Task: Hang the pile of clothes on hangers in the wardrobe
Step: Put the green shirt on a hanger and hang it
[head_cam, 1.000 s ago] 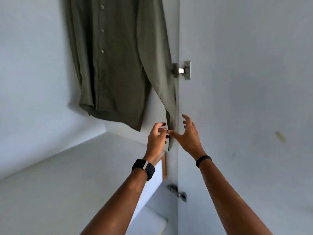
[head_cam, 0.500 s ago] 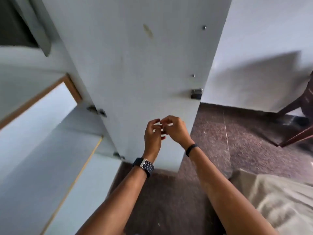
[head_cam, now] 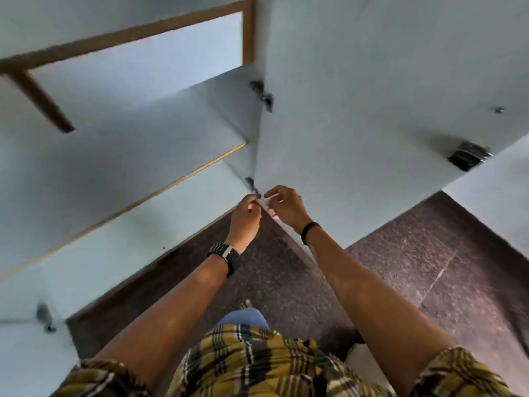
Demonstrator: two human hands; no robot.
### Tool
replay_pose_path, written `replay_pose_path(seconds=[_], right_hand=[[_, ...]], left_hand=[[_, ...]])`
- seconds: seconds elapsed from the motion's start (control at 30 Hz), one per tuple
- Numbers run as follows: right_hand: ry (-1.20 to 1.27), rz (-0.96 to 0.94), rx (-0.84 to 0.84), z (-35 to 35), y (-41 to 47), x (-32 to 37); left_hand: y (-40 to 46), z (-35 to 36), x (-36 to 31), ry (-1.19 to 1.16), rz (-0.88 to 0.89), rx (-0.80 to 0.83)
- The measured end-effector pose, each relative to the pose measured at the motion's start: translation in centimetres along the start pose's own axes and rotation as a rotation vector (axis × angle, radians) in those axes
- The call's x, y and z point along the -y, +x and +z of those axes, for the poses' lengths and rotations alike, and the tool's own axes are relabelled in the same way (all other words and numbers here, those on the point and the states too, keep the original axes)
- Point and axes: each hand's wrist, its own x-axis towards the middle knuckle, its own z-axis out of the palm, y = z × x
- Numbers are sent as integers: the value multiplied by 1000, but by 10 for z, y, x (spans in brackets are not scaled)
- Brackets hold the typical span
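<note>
My left hand (head_cam: 246, 216) and my right hand (head_cam: 286, 207) are raised close together in front of the lower edge of the open pale wardrobe door (head_cam: 357, 96). Fingers of both hands are curled, their tips nearly touching, and I see nothing held in either. The wardrobe's pale shelves (head_cam: 128, 196) lie to the left of my hands. No hanger, hung shirt or clothes pile is in view.
A hinge (head_cam: 262, 93) and a metal latch (head_cam: 469, 156) sit on the door. Dark speckled floor (head_cam: 429, 267) spreads below and to the right. A wood-edged panel (head_cam: 128, 32) is at the upper left. My plaid shirt (head_cam: 257, 362) fills the bottom.
My view has swung down from the hanging olive shirt to the wardrobe's lower shelves and floor. My hands left the shirt sleeve and came together, empty.
</note>
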Motion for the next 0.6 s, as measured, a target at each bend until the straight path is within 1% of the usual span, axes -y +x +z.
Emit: replay_pose_path(seconds=[0.1,0.17,0.2,0.27,0.37,0.47,0.53,0.6], right_hand=[[-110,-43,220,40,2,4],[-192,-81,407,75,0,10],[-249,-114,522,98,-5,15],[-339,-170,660,130,-14,19],[-513,-302,926,183,-52,23],[-696,-432,1161,222,-101,16],[-799,-523,1303,238,-141,3],[-874,-611,1408,245,-176,-15]], left_hand=[[-21,-28,37,-29,-114,-138],[-40,-49,60,-64,-186,-251],[-55,-62,72,-94,-231,-334],[-76,-76,84,-114,-286,-427],[-129,-91,114,-143,-390,-630],[-189,-85,144,-241,-504,-849],[-235,-67,163,-326,-590,-1023],[-276,-42,175,-412,-670,-1181]])
